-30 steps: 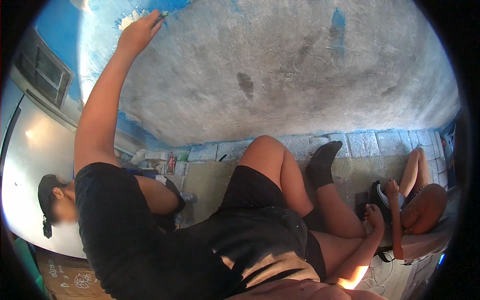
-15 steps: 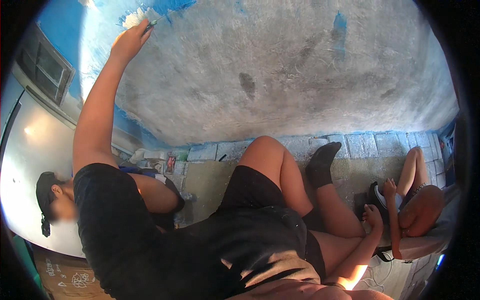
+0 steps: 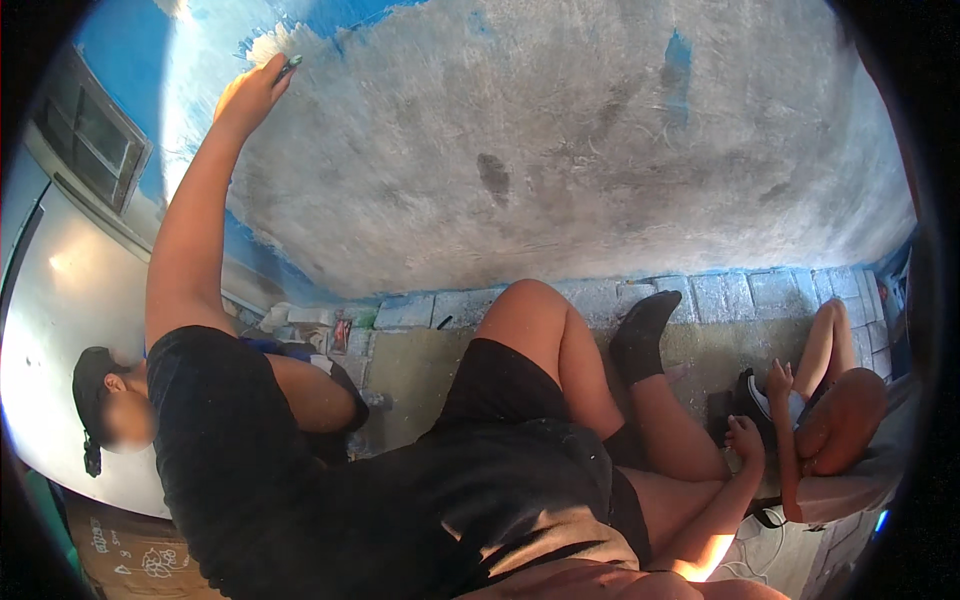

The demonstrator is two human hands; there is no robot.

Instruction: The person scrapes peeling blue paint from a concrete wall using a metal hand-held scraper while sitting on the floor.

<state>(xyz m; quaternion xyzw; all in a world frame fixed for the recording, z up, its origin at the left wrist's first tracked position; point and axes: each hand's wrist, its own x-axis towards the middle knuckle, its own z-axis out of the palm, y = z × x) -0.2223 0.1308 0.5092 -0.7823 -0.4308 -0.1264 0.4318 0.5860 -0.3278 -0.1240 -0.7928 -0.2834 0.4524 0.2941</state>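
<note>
High on the far left, my left hand (image 3: 250,95) is raised to the wall (image 3: 560,150) and closed round a small slim tool with a greenish end (image 3: 290,66). Its exact kind is too small to make out. Just above the fingers is a ragged white patch (image 3: 272,42) bordered by blue paint (image 3: 365,25). Most of the wall around it is bare, mottled grey. At the lower right my right hand (image 3: 745,438) lies low by my bent leg (image 3: 680,425), its fingers loosely curled with nothing visible in them.
A person in a dark cap (image 3: 95,385) is close on my left, before a pale metallic panel (image 3: 60,290). On the right sits another person, with a hand (image 3: 780,378) near mine. Pale blocks (image 3: 750,295) line the wall's foot; a cardboard box (image 3: 130,555) stands lower left.
My left hand has dropped slightly down and left along the wall with the tool. More of the white patch shows above it. My right hand has barely moved.
</note>
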